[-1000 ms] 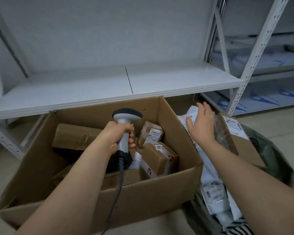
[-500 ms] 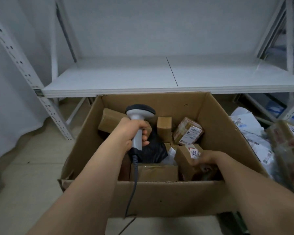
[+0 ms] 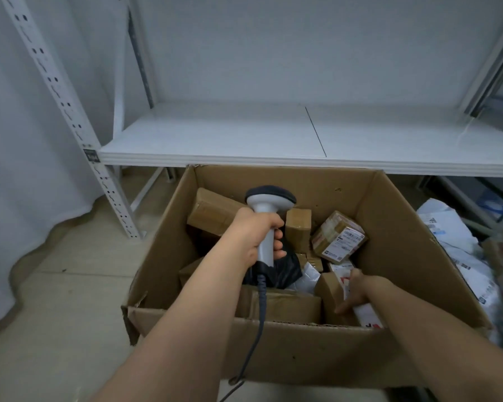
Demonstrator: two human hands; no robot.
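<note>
While open-topped, carton [image 3: 288,355] with taped parcels [image 3: 339,237].

— Type of premises?
— Parcel storeroom or sorting depot. Evidence: white slotted-steel shelving [image 3: 215,140], an open carton [image 3: 302,343] full of labelled parcels [image 3: 339,237], a corded barcode scanner [image 3: 266,210], and courier mailers [image 3: 447,227] heaped alongside.

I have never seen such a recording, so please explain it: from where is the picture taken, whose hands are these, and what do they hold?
There is no machine here. A person wears a camera on the head, and it looks down at their own bare arms. The left hand grips a corded scanner. The right hand reaches into a carton on the floor and holds a small parcel. Other parcels lie inside, and a white shelf stands behind.
</note>
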